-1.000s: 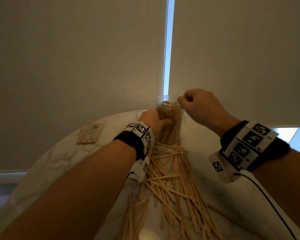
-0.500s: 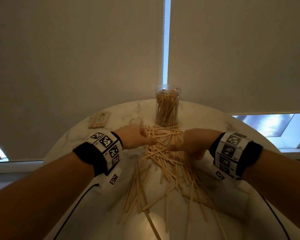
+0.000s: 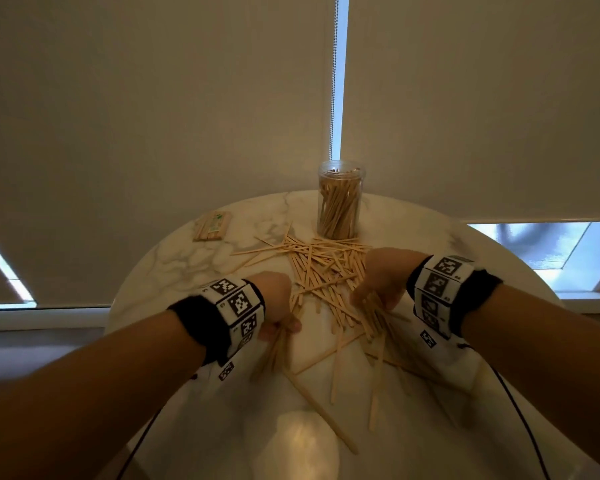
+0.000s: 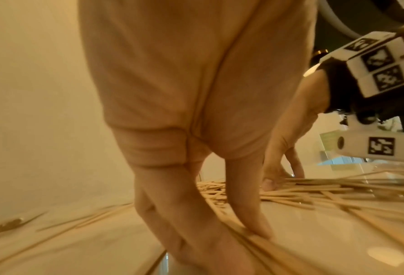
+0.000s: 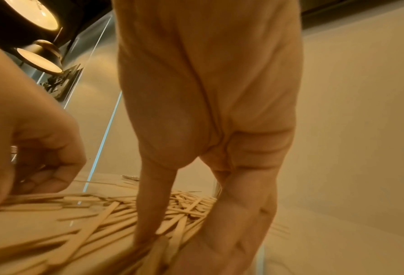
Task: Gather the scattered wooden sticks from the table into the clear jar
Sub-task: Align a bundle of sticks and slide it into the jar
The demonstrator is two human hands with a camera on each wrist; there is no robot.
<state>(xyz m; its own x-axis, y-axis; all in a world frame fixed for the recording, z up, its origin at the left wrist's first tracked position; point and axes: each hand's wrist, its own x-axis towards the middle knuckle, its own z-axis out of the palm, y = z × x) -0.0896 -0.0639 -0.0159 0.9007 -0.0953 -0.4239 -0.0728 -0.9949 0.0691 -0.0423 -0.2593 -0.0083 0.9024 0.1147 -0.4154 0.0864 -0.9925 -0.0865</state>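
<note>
Both grips, left hand (image 3: 278, 308) and right hand (image 3: 381, 278), pinch wooden sticks (image 3: 321, 271) mid-table.

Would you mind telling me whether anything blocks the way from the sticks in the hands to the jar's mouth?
Nothing visible does. The clear jar stands open-topped beyond the scattered sticks, with no lid; both hands, left hand and right hand, already grip sticks.

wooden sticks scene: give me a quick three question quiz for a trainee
1. True or false: the clear jar stands upright and already holds sticks.
2. What does the left hand hold? A) wooden sticks B) the jar C) nothing
3. Fill in: the wrapped stick bundle lies on the table to the ____ of the jar.

Key
1. True
2. A; the right hand grips sticks too
3. left
</note>
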